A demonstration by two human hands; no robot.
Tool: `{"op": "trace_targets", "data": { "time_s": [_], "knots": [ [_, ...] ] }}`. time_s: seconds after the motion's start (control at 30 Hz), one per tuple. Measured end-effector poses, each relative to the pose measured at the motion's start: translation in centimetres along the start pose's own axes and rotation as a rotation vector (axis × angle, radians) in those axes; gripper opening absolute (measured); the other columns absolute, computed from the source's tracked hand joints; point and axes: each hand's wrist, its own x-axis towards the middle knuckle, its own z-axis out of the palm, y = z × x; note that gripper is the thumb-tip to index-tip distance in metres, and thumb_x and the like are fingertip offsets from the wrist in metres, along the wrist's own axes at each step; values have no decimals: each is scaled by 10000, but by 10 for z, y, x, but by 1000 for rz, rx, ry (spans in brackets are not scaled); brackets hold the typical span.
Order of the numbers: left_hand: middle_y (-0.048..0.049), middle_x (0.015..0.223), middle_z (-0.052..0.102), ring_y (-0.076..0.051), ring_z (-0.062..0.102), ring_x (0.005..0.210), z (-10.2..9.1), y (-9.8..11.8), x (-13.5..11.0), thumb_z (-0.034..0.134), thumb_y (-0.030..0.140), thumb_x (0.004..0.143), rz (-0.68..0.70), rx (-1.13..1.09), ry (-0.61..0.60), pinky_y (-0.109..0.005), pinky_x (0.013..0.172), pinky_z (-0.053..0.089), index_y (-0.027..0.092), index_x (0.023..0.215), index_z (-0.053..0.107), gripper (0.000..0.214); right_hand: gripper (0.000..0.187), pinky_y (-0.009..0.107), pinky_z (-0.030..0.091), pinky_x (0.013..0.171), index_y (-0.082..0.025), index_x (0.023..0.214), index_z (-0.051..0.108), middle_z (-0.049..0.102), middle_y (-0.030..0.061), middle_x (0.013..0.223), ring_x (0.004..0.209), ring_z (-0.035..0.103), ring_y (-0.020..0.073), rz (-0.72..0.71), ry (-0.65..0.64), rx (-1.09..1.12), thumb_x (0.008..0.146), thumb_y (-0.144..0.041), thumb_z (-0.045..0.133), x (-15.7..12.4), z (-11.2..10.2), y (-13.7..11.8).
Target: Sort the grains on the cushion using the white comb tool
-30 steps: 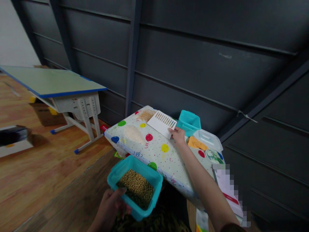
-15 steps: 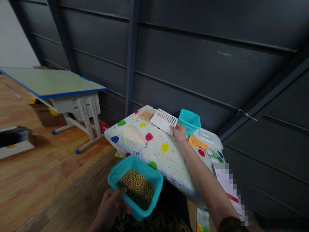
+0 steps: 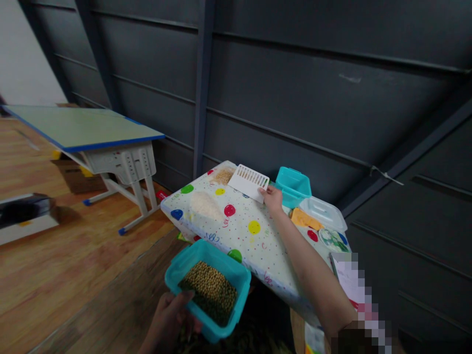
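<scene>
My left hand (image 3: 171, 317) is closed on the near rim of a teal plastic container (image 3: 239, 295), its thumb over the edge. Inside lie yellow soybeans (image 3: 208, 280) and small dark green beans (image 3: 201, 301). The container is tilted and held in front of the table's near edge. My right hand (image 3: 272, 198) pinches the right end of a white slotted plate (image 3: 245, 187) over the far part of the table. Just left of this plate lies a pile of pale tan grains (image 3: 223, 176). A white grain heap, rice-like (image 3: 205, 205), lies closer to me.
A balloon-print cloth covers the table (image 3: 254, 250). On its right are a second teal container (image 3: 293, 184), an orange cloth (image 3: 306, 219), a clear lid (image 3: 326, 212), a round clear dish (image 3: 332, 239) and a clipboard (image 3: 348, 278). A dark wall (image 3: 295, 98) stands behind; a desk (image 3: 84, 128) is at left.
My right hand and the slotted plate have shifted slightly left, closer to the tan grains. The view has turned a little. My left hand still holds the container of beans.
</scene>
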Motion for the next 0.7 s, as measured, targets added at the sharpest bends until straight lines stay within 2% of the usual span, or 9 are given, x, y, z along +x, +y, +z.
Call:
{"op": "trace_targets", "data": {
  "time_s": [0.17,0.3,0.43,0.53,0.7],
  "knots": [
    [-109,412,676,-182,613,362,5,5,-2,880,643,730,-16,26,34,-256,370,444,210,392,639,599,222,429,609,843,-183,930,842,878,125,968,897,806,345,-61,65,-47,820,-366,784,11,-3,7],
    [-86,406,672,-174,593,352,11,9,-5,916,617,674,-41,-12,55,-253,361,435,227,409,609,562,213,440,615,830,-213,892,826,863,105,906,892,794,348,-121,70,-19,827,-416,810,15,-4,12],
    [-91,400,661,-161,563,335,14,10,-7,882,578,712,-42,3,61,-257,362,432,232,404,596,544,246,426,616,802,-203,915,828,863,109,927,875,793,334,-131,-23,46,809,-424,826,16,1,13],
    [-102,404,670,-157,566,340,15,11,-8,883,568,715,-43,15,53,-251,365,421,231,393,588,552,266,407,613,760,-199,875,819,845,90,833,818,778,316,-143,-106,55,782,-445,859,16,7,13],
    [-106,396,670,-160,550,328,15,13,-8,909,594,676,-59,9,39,-261,355,412,242,362,566,583,253,430,620,784,-223,920,814,836,80,829,863,771,324,-163,-74,63,835,-461,831,25,11,18]
  ]
}}
